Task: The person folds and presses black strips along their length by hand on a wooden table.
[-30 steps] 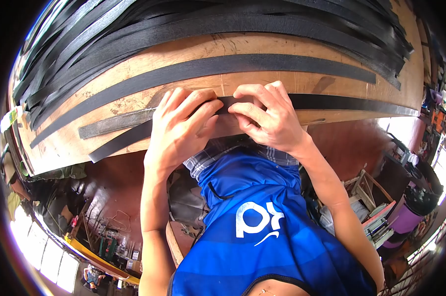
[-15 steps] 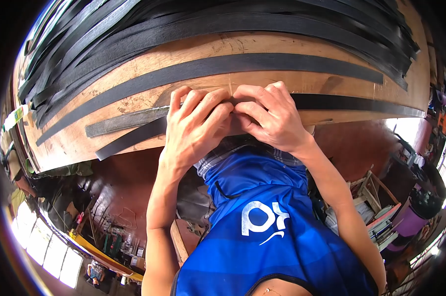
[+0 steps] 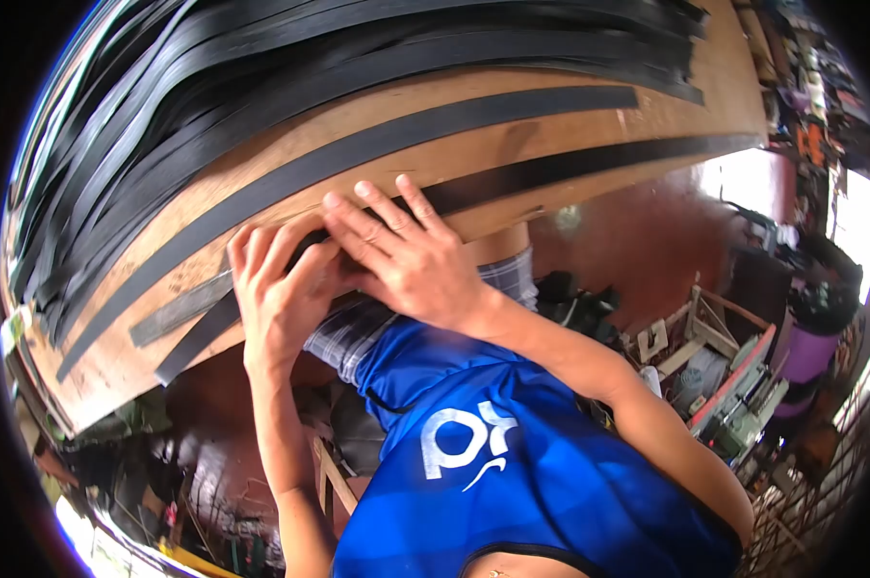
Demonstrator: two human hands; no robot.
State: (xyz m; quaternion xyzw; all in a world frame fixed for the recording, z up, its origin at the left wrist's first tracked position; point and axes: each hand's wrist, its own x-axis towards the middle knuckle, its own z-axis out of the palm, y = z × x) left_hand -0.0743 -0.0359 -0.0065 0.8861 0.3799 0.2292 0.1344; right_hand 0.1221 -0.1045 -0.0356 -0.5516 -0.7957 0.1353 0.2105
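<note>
A long black strip (image 3: 570, 170) runs along the table's near edge and passes beneath both hands. My left hand (image 3: 285, 289) is closed over its left part, fingers curled and fingertips pointing down; the exact grip point is hidden. Close against it, my right hand (image 3: 411, 258) lies with fingers stretched out across the strip, its thumb out of sight. At the left, a shorter greyish strip (image 3: 180, 310) lies partly under my left hand, beside the strip's angled end. Another black strip (image 3: 406, 125) lies apart, farther back on the wood.
A thick pile of black strips (image 3: 338, 60) covers the back of the wooden table (image 3: 719, 91). Below the near edge is a reddish floor (image 3: 637, 226). A wooden frame (image 3: 709, 332) and a purple bin (image 3: 805, 352) stand at the right.
The view has turned, with the table now slanting up to the right. My right hand has gone from curled fingers to outstretched ones over the strip; my left hand stays curled.
</note>
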